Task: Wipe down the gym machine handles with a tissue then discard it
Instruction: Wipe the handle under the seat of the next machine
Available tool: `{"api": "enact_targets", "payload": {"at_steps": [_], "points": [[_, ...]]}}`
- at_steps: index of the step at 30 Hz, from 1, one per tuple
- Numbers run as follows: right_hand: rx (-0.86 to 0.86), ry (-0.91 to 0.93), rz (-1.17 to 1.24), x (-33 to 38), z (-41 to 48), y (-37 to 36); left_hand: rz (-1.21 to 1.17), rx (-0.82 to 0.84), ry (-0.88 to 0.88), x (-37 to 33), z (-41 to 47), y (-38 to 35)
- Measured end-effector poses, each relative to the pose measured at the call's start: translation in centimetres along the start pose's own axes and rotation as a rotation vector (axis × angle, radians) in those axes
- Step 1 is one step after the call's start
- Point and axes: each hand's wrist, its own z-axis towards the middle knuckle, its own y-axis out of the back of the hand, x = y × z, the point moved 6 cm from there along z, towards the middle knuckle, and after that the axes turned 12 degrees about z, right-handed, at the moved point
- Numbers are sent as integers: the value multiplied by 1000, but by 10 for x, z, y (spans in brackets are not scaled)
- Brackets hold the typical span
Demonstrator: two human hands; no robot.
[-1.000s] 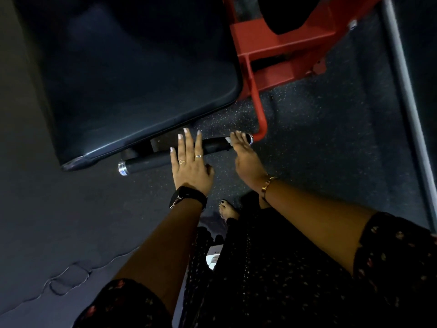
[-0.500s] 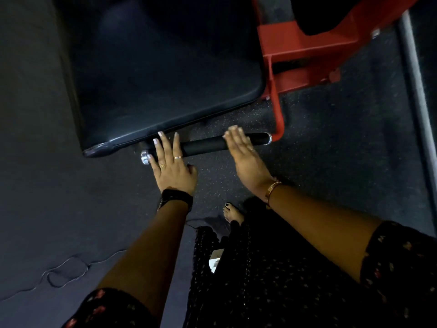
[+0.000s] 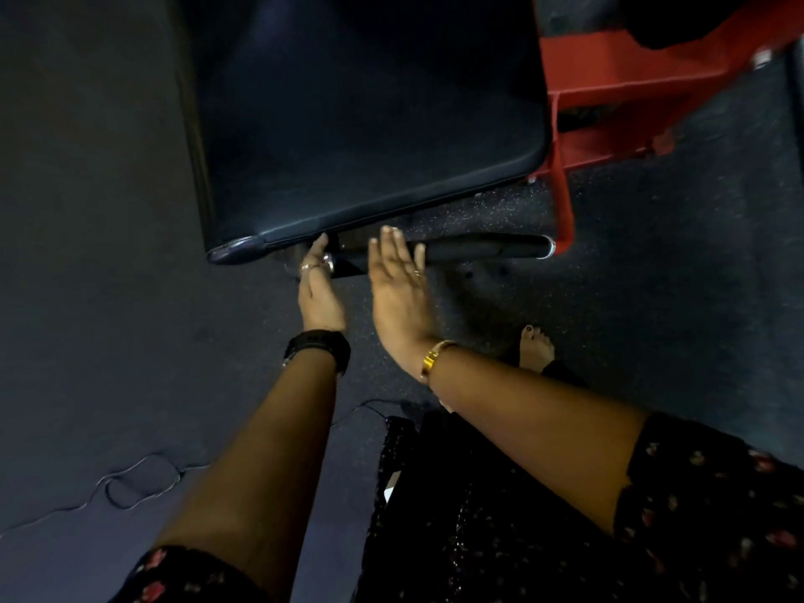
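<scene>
The black padded handle (image 3: 483,249) lies level below the seat pad, with a chrome cap at each end. My right hand (image 3: 400,285) lies across its left part, fingers straight and pressed on it. At the handle's left end, my left hand (image 3: 317,293) is turned edge-on, fingers stretched out and touching the end cap. No tissue shows under or between either hand.
A dark seat pad (image 3: 370,124) fills the upper middle. The red machine frame (image 3: 609,80) stands at the upper right, and its bent red tube (image 3: 563,202) joins the handle's right end. A thin cable (image 3: 130,485) lies on the dark floor, lower left. My bare foot (image 3: 537,346) stands at the right.
Both hands have slid left along the handle. The right hand went from its right end to its left part, and the left hand reached the left end cap and turned edge-on.
</scene>
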Motion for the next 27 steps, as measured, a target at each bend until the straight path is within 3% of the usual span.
{"api": "enact_targets", "payload": {"at_steps": [4,8,12,16,20,23,25,27], "points": [[173,126,-164,27,9,-29,-160,35,103,10,10,1],[109,325,-239,-6,-6,-6,-195,29,106,13,12,4],[38,212,-269,-51,-18,18,-340,18,180,14,14,2],[32,120,-226,-30,-20,3,-417,-14,229,16,13,3],[97,296,-215,13,-4,-25,-324,66,171,20,16,4],[203,444,-363,11,2,-29,-204,150,101,21,18,7],[256,573,-466,-1,1,-20,-54,167,11,20,13,7],[298,644,-528,-25,0,1,161,172,-186,16,7,11]]}}
